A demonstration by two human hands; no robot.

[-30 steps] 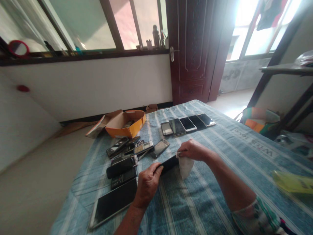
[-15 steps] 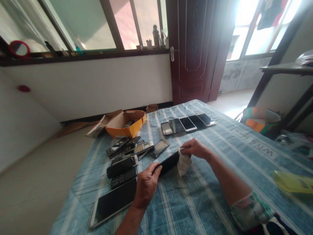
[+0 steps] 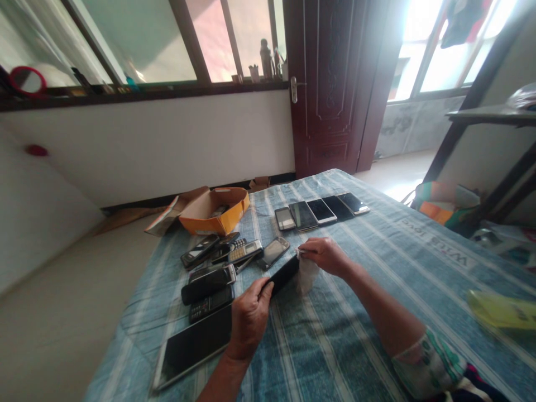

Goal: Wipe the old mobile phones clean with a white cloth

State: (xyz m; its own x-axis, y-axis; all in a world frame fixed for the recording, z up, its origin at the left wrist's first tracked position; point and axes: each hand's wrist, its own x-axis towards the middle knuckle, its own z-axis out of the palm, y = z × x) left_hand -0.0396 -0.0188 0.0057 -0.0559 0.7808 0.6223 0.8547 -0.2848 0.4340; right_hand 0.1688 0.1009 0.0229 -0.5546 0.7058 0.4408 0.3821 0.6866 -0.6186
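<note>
My left hand [image 3: 250, 319] is closed round the near end of a black phone [image 3: 285, 274], holding it tilted above the blue striped cloth [image 3: 335, 335]. At the phone's far end, my right hand [image 3: 324, 255] pinches a white wipe [image 3: 306, 276], which touches the phone and hangs down beside it. A pile of old keypad phones [image 3: 218, 265] lies just left of my hands. A tablet [image 3: 190, 348] lies flat under my left wrist side.
A row of several smartphones [image 3: 320, 211] lies at the far middle of the cloth. An open orange cardboard box [image 3: 215, 210] stands at the far left corner. A yellow-green packet [image 3: 500, 310] lies at the right. A dark door and bags stand beyond.
My right hand has slid the wipe leftward along the phone, toward my left hand. The phone has tilted up slightly. The left hand stays put.
</note>
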